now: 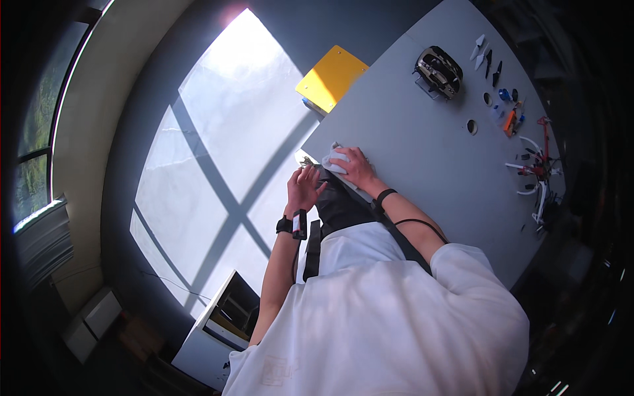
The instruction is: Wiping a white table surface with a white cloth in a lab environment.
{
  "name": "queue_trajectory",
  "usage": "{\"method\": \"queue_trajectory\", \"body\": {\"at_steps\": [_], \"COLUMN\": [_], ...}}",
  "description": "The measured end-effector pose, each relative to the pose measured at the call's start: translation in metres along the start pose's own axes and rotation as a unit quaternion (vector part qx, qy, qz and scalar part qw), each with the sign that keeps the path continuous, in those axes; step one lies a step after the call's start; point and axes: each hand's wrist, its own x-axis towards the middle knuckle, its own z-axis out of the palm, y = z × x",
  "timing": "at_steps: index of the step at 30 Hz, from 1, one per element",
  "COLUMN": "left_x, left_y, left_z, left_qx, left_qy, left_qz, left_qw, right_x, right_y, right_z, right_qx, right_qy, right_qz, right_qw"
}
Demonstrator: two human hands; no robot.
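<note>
A crumpled white cloth [335, 160] lies against the near left corner of the grey table [389, 132]. My right hand [356, 169] presses down on it, fingers bent over its top. Just left of the table edge, my left hand [304, 189] hangs in the air with its fingers apart and nothing visible in it. A black band with a small device [298, 224] is strapped round my left wrist, and another black band [386, 195] circles the right one.
On the table's far side stand a dark remote controller [438, 72], propellers [487, 59], tape rolls [471, 127], small tools [510, 121] and a red and white drone frame [539, 165]. A yellow stool [331, 77] stands beyond the left edge. Behind my left arm is a white cabinet [208, 353].
</note>
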Motion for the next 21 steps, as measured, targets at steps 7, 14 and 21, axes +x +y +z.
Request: {"method": "queue_trajectory", "body": {"at_steps": [7,14,21], "left_x": [0.025,0.024,0.046], "left_y": [0.05,0.111,0.189], "left_z": [0.011,0.029,0.045], "left_qx": [0.024,0.149,0.22], "left_qy": [0.007,0.037,0.019], "left_qz": [-0.043,-0.136,-0.149], "left_qw": [0.999,0.979,0.964], "right_x": [0.058,0.107,0.113], "right_y": [0.039,0.07,0.072], "right_z": [-0.022,-0.034,-0.034], "right_qx": [-0.058,-0.089,-0.105], "right_qy": [0.104,0.209,0.253], "right_qz": [0.174,0.309,0.351], "right_qw": [0.978,0.923,0.895]}}
